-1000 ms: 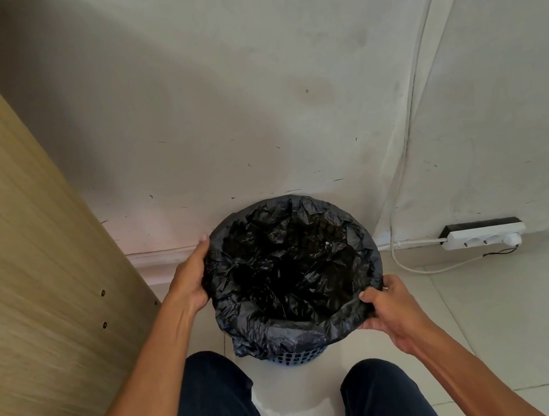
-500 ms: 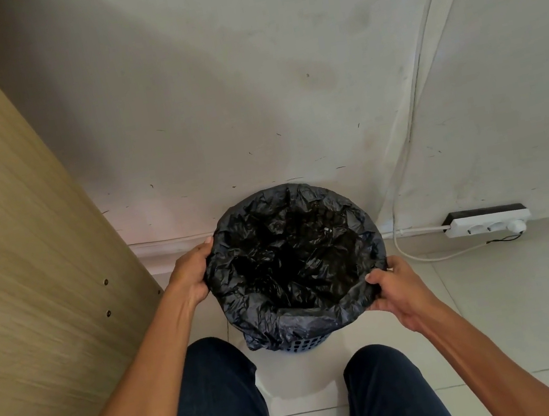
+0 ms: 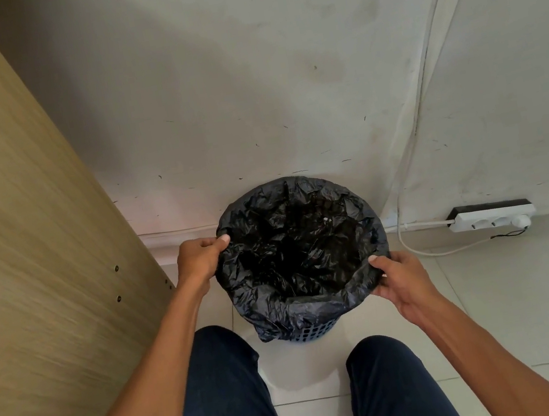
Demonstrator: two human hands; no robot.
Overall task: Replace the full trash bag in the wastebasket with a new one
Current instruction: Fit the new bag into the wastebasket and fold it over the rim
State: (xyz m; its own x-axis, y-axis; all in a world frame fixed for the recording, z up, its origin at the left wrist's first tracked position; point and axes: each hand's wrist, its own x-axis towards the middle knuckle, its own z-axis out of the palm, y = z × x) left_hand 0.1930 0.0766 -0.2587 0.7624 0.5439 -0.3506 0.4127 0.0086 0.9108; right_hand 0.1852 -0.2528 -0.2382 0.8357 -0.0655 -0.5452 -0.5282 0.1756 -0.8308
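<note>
A black trash bag (image 3: 295, 251) lines a small blue mesh wastebasket (image 3: 311, 332) that stands on the tiled floor against the wall. The bag's edge is folded over the rim and hangs down the outside, so only the basket's bottom strip shows. My left hand (image 3: 200, 261) grips the bag's folded edge at the left of the rim, thumb on top. On the right front of the rim, my right hand (image 3: 401, 280) pinches the bag's edge. The bag's inside is dark and crumpled; what it holds cannot be made out.
A wooden cabinet side (image 3: 17, 253) stands close on the left. A white power strip (image 3: 491, 217) with a plug and a white cable (image 3: 419, 248) lies on the floor at the right by the wall. My two knees in dark trousers (image 3: 226, 399) are just in front of the basket.
The view has tilted, so the basket sits lower and smaller in frame. Both hands keep their hold on the bag's rim; my left thumb has come up over the edge.
</note>
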